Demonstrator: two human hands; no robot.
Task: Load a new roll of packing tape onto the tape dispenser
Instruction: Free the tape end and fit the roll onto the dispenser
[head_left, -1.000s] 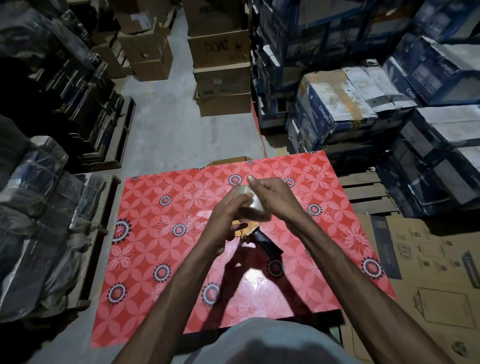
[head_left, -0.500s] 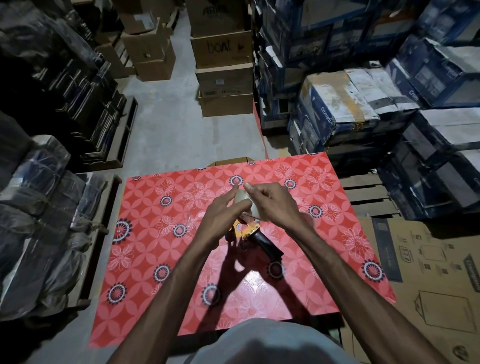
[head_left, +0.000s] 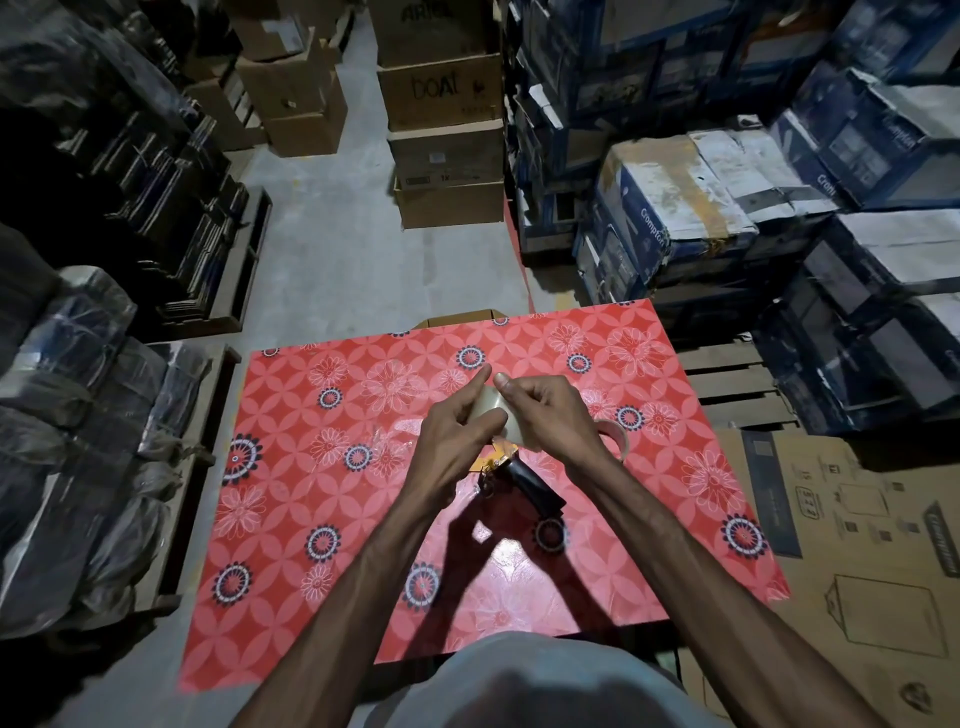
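**Both hands on the tape roll, dispenser lying below**

The tape roll (head_left: 489, 406) is held in the air above the middle of the tabletop (head_left: 311, 483), a little nearer to the far edge. The right hand (head_left: 550, 415) has its fingers curled round the roll from the right side. The left hand (head_left: 454, 441) pinches it with the thumb on the outer face, and its index finger lies straight along the roll. The tape dispenser (head_left: 522, 480) lies flat on the tabletop just under the hands, with its black handle pointing toward the near right corner. No hand touches it. A pale ring (head_left: 615, 436), maybe another roll or an old core, lies on the tabletop beside the right wrist.

The roll is probably light, and stiff because of its core. The clear film looks smooth, and its free end is likely sticky and hard to find. I think it is best to hold the roll by its flat sides or through the core hole, so that the outer layer is free for threading.
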